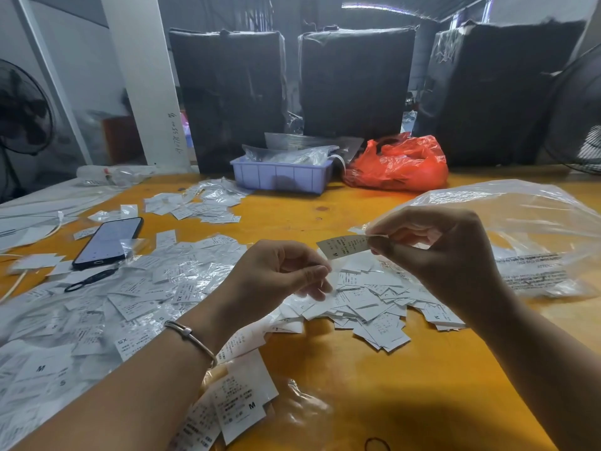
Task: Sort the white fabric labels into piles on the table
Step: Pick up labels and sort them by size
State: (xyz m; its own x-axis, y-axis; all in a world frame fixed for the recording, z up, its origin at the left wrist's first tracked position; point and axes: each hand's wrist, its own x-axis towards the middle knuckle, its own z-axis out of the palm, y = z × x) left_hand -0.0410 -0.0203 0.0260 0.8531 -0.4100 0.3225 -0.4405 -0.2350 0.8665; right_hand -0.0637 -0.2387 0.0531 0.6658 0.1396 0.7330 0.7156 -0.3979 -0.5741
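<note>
At the far left of an orange table (325, 379), a broad spread of white labels in clear sleeves (81, 314) covers the surface, some printed with M, S or SX. A dark phone (109, 242) lies face up among them, with a black loop-ended tool (89, 279) just below it. Farther back, a smaller scatter of labels (195, 203) lies near a lilac plastic bin (281, 177) filled with clear packets, and a red plastic bag (396, 164) sits just beside the bin.

Toward the centre, a person's left hand (279, 271), a silver bangle (192, 336) on its wrist, hovers above the table with fingers curled and thumb meeting fingertips; whether anything is pinched there cannot be told. Under its forearm lies a small stack of M labels (237, 405). Just right of it, a loose heap of bare labels (377, 304) rests on the table.

The right hand (435, 245) pinches one white label (343, 245), marked M, by its end between thumb and fingers, holding it raised above the heap. Behind that hand, a large clear plastic bag (536, 229) lies crumpled on the table's right side.
</note>
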